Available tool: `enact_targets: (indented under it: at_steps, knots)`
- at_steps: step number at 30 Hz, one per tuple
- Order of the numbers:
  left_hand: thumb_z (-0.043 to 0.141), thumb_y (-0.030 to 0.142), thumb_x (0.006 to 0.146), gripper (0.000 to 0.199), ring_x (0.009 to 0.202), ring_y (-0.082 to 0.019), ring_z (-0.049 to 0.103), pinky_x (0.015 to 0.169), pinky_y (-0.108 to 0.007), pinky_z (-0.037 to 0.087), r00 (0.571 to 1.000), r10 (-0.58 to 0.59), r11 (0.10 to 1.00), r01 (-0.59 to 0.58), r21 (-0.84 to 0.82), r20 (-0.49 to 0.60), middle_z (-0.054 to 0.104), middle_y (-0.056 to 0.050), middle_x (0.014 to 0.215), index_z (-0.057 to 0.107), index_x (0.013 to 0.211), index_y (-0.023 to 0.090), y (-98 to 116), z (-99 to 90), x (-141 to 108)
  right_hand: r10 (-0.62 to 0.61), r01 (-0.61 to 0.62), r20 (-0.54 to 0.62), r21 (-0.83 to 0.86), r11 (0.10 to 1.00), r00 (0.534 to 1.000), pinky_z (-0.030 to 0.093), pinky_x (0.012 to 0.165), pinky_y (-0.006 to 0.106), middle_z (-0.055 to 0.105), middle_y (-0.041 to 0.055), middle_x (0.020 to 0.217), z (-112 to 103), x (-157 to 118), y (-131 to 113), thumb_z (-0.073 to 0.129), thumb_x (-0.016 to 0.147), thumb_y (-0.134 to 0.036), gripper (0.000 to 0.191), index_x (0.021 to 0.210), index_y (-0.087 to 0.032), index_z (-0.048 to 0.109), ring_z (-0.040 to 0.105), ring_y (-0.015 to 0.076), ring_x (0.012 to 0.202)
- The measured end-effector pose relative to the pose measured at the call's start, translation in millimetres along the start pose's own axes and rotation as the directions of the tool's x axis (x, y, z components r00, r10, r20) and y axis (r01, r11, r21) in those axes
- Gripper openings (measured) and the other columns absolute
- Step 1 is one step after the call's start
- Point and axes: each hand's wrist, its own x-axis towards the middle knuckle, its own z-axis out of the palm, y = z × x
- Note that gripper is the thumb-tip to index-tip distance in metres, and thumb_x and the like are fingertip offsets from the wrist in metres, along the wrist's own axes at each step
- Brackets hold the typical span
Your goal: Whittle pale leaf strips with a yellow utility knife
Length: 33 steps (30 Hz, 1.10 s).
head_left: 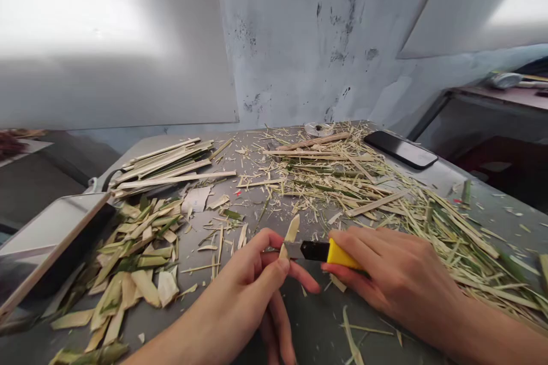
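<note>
Nearest the lens: left hand [252, 279], thumb and fingers pinched on a short bamboo sliver [291, 234]. Pale, flat, pointed at the upper end, standing roughly upright out of the fingertips, low in the middle of the view above the grey tabletop [317, 325]. Just beside it, right hand [394, 274] wrapped tight round the yellow handle of a utility knife [329, 252]; black slider section and short steel blade pointing left, blade tip touching the base of the sliver. Hands close together, nearly meeting. Left of them, a heap of broad green-and-cream bamboo chips [137, 262]. Further back on the left, a stack of long split strips [166, 162]. Across the right side, a wide spread of thin stringy shavings [385, 194]. Beyond those, near the wall, a dark phone [400, 149] lying flat.
</note>
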Motion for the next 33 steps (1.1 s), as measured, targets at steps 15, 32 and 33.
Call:
enact_targets:
  at_steps: [15, 32, 33]
  knots:
    - [0.055, 0.051, 0.099, 0.033, 0.044, -0.003, 0.056, 0.043, -0.008, 0.045, 1.000, 0.018, 0.993, -0.020, 0.114, 0.015, 0.063, 0.003, 0.066, 0.045, 0.091, 0.021, -11.7, 7.7, -3.2, 0.227, -0.225, -0.026, -0.274, 0.935, 0.974, 0.019, 0.041, 0.029, 0.051, -0.0026, 0.047, -14.7, -1.1, 42.9, 0.038, 0.106, -0.057, 0.048, 0.077, -0.024, 0.057, 0.044, 0.0147, 0.034]
    - [0.050, 0.047, 0.104, 0.027, 0.046, -0.004, 0.066, 0.037, -0.009, 0.049, 0.997, 0.074, 0.997, -0.074, 0.012, 0.009, 0.068, 0.001, 0.094, 0.045, 0.100, 0.021, -13.9, 7.5, -1.9, 0.012, -0.023, 0.061, 0.170, 0.985, 0.998, 0.030, 0.057, 0.031, 0.064, -0.0036, 0.072, -7.5, -6.4, 9.6, 0.046, 0.107, -0.050, 0.033, 0.104, -0.020, 0.061, 0.059, 0.0138, 0.059]
    - [0.050, 0.048, 0.103, 0.028, 0.046, -0.005, 0.066, 0.037, -0.008, 0.048, 0.997, 0.076, 0.997, -0.076, 0.020, 0.001, 0.068, 0.001, 0.093, 0.045, 0.101, 0.021, -13.9, 8.2, -2.0, 0.013, -0.025, 0.069, 0.175, 0.984, 0.998, 0.030, 0.057, 0.031, 0.065, -0.0035, 0.073, -7.1, -6.1, 8.9, 0.046, 0.107, -0.050, 0.033, 0.105, -0.021, 0.061, 0.059, 0.0139, 0.060]
